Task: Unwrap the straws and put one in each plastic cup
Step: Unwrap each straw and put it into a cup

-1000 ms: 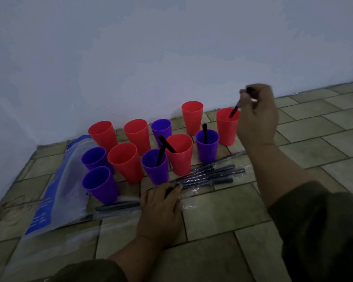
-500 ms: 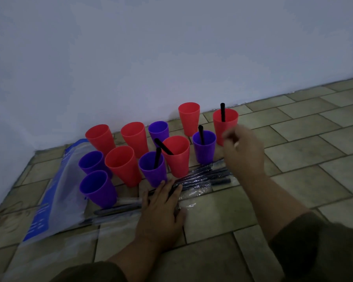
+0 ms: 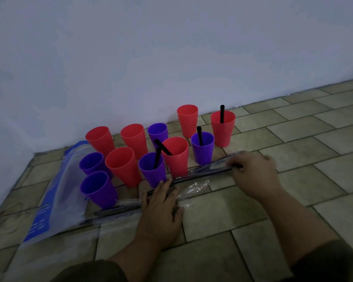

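Right hand (image 3: 255, 174): down on the far end of the wrapped straws (image 3: 208, 173), fingers curled over the top one; closed pinch or mere touch, cannot tell through the blur.
Left hand (image 3: 161, 202): flat on the floor, fingers spread and straight, pressing the near end of the bundle; gripping nothing, only pinning.
Why pinned: probably to keep the slippery wrappers from sliding while the other hand picks one free.
Straws done: four black ones standing in cups, in the far-right red cup (image 3: 222, 129), the purple cup beside it (image 3: 203, 148), the middle red cup (image 3: 176, 157) and the purple cup in front (image 3: 152, 169).
Cups waiting: seven without a straw, to the left and at the back by the wall.
Bundle: on the tiles just in front of the cups, lying aslant.
Clear bag (image 3: 55, 190): flat on the floor at left, partly under the purple cups.
Loose wrapper (image 3: 194, 188): crumpled beside the left fingertips.
Progress: under halfway, by the count.
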